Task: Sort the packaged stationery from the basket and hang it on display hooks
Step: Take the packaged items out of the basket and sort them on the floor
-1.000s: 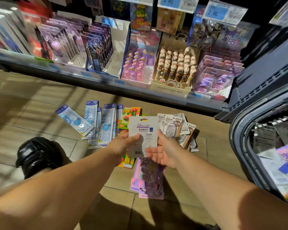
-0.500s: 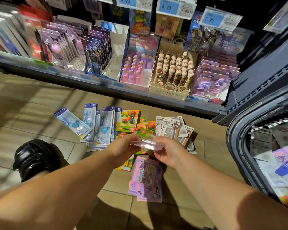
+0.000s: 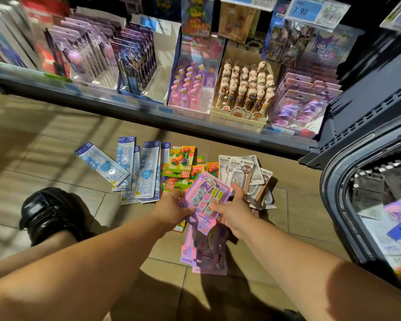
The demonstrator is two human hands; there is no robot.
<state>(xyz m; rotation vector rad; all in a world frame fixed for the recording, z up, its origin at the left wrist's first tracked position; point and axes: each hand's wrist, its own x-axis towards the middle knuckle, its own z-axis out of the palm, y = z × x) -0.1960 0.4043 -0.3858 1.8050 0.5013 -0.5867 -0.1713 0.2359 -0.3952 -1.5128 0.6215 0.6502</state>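
A purple eraser pack (image 3: 205, 200) with coloured blocks faces up between both hands, held over the floor. My left hand (image 3: 171, 208) grips its left edge and my right hand (image 3: 233, 212) grips its right edge. Right below lie more purple packs (image 3: 205, 253) in a small stack. On the tiles beyond are sorted piles: blue ruler packs (image 3: 134, 170), fruit eraser packs (image 3: 181, 162) and white correction tape packs (image 3: 245, 172). The dark basket (image 3: 333, 205) at the right holds further packaged stationery (image 3: 389, 218).
A low shelf (image 3: 148, 112) runs across the top with boxes of pens, pink items and hanging cards under price tags (image 3: 315, 10). A black shoe (image 3: 49, 212) sits on the floor at the left. Tan tiles (image 3: 44, 140) spread to the left of the piles.
The pack showed its white back a second ago. Both hands flipped it over, so its purple front now faces up, and lowered it nearer the purple stack.
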